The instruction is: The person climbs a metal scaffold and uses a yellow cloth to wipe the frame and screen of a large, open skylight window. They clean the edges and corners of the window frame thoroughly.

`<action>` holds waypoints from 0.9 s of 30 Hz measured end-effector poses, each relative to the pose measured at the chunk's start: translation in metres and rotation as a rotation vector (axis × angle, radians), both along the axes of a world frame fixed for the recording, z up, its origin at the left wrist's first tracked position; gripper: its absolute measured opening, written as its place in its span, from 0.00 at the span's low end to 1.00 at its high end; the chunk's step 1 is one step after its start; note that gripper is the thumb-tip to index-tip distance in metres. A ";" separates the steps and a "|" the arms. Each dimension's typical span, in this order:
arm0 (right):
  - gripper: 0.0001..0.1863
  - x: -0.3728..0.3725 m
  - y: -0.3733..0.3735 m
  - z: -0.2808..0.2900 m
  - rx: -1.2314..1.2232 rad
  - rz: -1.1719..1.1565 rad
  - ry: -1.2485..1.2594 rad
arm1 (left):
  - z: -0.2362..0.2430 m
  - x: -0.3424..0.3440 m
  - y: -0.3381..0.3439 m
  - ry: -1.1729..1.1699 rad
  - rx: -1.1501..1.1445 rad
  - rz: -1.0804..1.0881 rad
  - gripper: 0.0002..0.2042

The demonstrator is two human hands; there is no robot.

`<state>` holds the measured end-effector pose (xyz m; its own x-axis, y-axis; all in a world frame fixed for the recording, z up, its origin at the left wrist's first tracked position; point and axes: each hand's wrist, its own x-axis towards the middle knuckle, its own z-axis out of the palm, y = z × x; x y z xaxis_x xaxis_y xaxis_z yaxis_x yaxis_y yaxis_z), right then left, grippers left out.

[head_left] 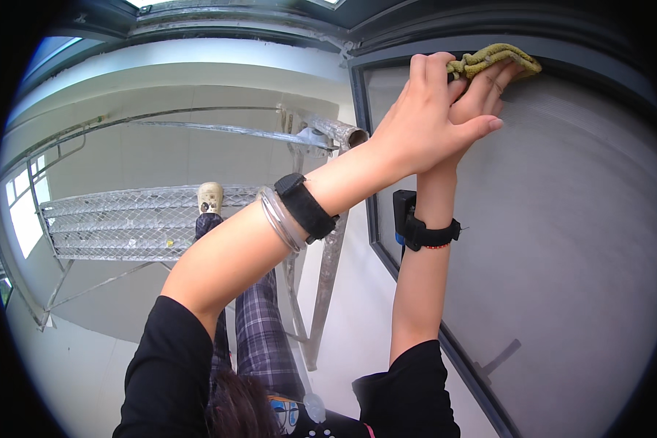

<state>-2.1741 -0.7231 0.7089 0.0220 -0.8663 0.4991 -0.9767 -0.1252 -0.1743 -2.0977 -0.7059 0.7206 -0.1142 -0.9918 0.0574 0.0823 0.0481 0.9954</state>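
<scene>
A twisted yellow-green cloth (pixel 500 55) lies along the top of the dark frame (pixel 365 95) around a large grey glass pane (pixel 555 241). My right hand (pixel 485 86) is raised to it, its fingers closed against the cloth from below. In front of it crosses my left hand (pixel 427 109), which hides part of the right palm. The left fingers bend at the cloth's left end, tips hidden, while the left thumb stretches out to the right. A small black piece shows between the fingers and the cloth; I cannot make out what it is.
Left of me stands a paint-spattered metal scaffold (pixel 321 139) with a mesh platform (pixel 117 223). My shoe (pixel 210 197) rests on the platform. White wall and floor lie beyond. A black device is strapped to my right wrist. The glass shows a faint reflection.
</scene>
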 end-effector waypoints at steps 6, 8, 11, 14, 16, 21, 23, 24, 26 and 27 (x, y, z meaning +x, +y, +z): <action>0.30 -0.002 0.021 -0.031 0.146 0.009 -0.048 | -0.033 0.007 0.013 -0.066 0.083 0.017 0.40; 0.28 0.000 0.031 -0.047 0.115 0.096 -0.196 | -0.039 0.018 0.027 -0.096 0.174 -0.044 0.37; 0.26 0.018 0.067 -0.063 0.198 0.038 -0.329 | -0.059 0.040 0.060 -0.147 0.244 -0.114 0.32; 0.27 0.034 0.112 -0.065 0.260 0.084 -0.300 | -0.065 0.066 0.099 -0.149 0.273 -0.138 0.25; 0.26 0.047 0.143 -0.053 0.332 0.059 -0.350 | -0.061 0.081 0.116 -0.120 0.354 -0.174 0.23; 0.24 0.040 0.201 0.004 0.257 -0.062 -0.388 | 0.005 0.091 0.130 -0.042 0.382 -0.467 0.21; 0.23 0.034 0.220 0.042 0.209 -0.126 -0.366 | 0.047 0.090 0.129 -0.033 0.319 -0.562 0.22; 0.23 0.030 0.225 0.065 0.167 -0.149 -0.335 | 0.063 0.088 0.127 -0.078 0.170 -0.527 0.22; 0.23 0.021 0.233 0.118 0.049 -0.106 -0.220 | 0.114 0.089 0.113 -0.105 0.031 -0.441 0.23; 0.25 0.016 0.236 0.146 -0.025 -0.100 -0.184 | 0.146 0.091 0.101 -0.084 -0.061 -0.402 0.23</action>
